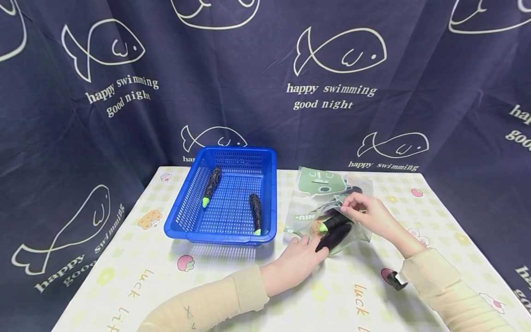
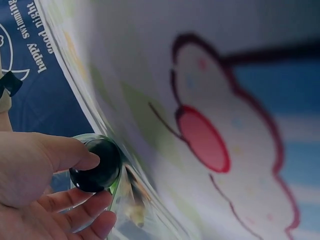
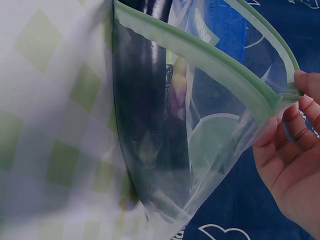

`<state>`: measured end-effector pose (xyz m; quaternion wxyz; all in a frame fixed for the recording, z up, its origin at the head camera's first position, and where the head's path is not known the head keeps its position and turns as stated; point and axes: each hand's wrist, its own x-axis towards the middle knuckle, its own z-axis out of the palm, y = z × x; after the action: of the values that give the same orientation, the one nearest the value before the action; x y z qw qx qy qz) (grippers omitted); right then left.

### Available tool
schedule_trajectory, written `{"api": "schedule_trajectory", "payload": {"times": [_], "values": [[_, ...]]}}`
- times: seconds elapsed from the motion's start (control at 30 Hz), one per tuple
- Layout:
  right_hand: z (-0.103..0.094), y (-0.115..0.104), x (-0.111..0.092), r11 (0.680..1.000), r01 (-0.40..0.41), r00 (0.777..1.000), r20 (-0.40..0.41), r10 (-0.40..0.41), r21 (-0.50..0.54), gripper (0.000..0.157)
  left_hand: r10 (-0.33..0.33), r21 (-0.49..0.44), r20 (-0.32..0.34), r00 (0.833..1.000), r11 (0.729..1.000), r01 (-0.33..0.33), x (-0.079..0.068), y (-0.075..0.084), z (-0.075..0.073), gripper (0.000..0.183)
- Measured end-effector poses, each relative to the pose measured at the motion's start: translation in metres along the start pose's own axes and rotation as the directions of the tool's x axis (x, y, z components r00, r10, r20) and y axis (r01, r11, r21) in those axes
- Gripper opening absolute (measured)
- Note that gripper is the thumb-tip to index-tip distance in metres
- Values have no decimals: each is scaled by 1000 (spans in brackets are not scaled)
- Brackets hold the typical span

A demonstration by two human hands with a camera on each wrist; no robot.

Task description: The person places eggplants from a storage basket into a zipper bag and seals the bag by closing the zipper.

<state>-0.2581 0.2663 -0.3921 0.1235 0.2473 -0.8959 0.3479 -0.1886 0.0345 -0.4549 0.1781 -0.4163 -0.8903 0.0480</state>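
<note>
A clear zip bag (image 1: 296,214) with green print lies on the table, its mouth toward me. My right hand (image 1: 371,216) pinches the corner of its green zip edge (image 3: 215,57) between thumb and fingers, holding the mouth apart. At the mouth, my left hand (image 1: 295,260) grips the near end of a glossy dark eggplant (image 1: 335,237); its rounded end (image 2: 95,167) shows between thumb and fingers. Most of that eggplant lies inside the bag. Beside it in the bag is a wrinkled black eggplant-like piece (image 1: 333,223) with a bright green end.
A blue perforated basket (image 1: 232,238) stands left of the bag. Inside it lie two wrinkled black pieces with green ends, one at the left (image 1: 212,184) and one at the right (image 1: 256,212). A dark fish-print curtain (image 1: 265,115) hangs behind the patterned tablecloth (image 1: 232,276).
</note>
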Motion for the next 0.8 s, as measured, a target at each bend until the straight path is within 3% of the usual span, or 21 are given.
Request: {"api": "schedule_trajectory", "payload": {"times": [0.4,0.67,0.8], "values": [[-1,-6,0,1000,6,1000,-9,-6,-7,10,-6,-25,-9,1000,1000,6,4,3,1,34],[-9,-37,-1,1000,10,1000,-10,-11,-17,9,-25,-22,-2,1000,999,25,10,7,-3,31],[-8,-35,-1,1000,19,1000,-10,-19,-9,9,-24,-3,1,1000,1000,24,14,9,-3,30]]}}
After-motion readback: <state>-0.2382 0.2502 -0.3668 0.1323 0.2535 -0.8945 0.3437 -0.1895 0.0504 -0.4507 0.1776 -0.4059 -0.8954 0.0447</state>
